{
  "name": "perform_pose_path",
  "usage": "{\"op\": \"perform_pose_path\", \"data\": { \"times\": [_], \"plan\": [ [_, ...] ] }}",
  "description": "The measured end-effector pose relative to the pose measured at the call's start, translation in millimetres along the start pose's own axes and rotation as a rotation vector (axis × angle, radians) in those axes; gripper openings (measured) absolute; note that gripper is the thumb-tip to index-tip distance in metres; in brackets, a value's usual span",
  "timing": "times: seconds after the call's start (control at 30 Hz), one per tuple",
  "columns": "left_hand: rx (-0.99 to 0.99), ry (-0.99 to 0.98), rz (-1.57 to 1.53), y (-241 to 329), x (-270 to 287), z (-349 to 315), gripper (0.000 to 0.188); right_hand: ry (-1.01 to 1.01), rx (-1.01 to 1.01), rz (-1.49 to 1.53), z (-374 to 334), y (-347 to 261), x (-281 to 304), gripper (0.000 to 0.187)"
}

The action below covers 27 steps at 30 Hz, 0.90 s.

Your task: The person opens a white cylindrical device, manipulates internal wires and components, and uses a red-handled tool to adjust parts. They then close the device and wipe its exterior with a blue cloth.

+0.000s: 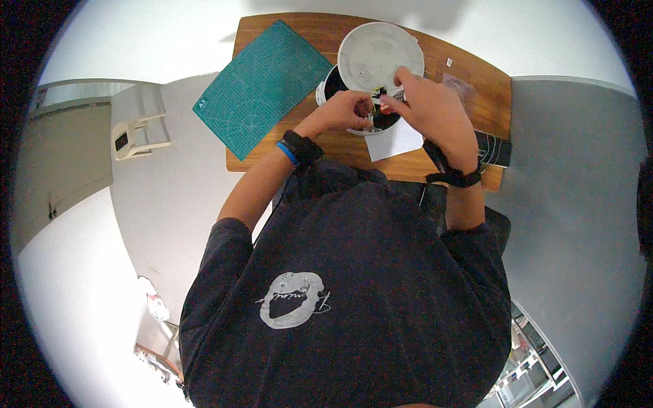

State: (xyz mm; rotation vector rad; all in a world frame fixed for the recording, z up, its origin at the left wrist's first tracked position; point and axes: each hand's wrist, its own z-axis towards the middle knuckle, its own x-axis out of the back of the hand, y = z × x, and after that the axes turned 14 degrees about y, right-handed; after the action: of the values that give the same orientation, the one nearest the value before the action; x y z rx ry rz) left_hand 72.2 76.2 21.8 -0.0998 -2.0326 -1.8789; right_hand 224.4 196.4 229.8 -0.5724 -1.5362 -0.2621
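Together | left hand (pixel 342 111) | right hand (pixel 435 112) | over round container (pixel 320 94) (dark inside)

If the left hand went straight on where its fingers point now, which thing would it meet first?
Probably the right hand, which faces the left hand at the tub; depth is unclear, so the small white part between them may come first.

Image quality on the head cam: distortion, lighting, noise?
All in the head view: black fisheye rim, table far edge bowed; lower left nearly blown out; soft shadow beyond the table; dark shirt speckled with noise; detail between left hand and right hand too small to make out.
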Motion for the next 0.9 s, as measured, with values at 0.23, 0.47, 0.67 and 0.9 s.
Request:
{"op": "perform_pose_path", "data": {
  "times": [0.23, 0.47, 0.67, 0.9],
  "plan": [
    [0.031, -0.018, -0.015, 2, 2, 1, 0.039, 0.205, 0.229, 0.197, -7, 13, -3, 0.045],
    [0.016, -0.020, 0.010, 1, 2, 1, 0.038, -0.043, -0.052, -0.018, 8, 8, -6, 0.044],
    [0.072, -0.042, 0.011, 0, 2, 1, 0.038, 0.112, 0.201, 0.150, -6, 18, -1, 0.045],
    [0.043, 0.010, 0.006, 0, 2, 3, 0.037, 0.062, 0.050, 0.058, -1, 11, 4, 0.038]
  ]
}}
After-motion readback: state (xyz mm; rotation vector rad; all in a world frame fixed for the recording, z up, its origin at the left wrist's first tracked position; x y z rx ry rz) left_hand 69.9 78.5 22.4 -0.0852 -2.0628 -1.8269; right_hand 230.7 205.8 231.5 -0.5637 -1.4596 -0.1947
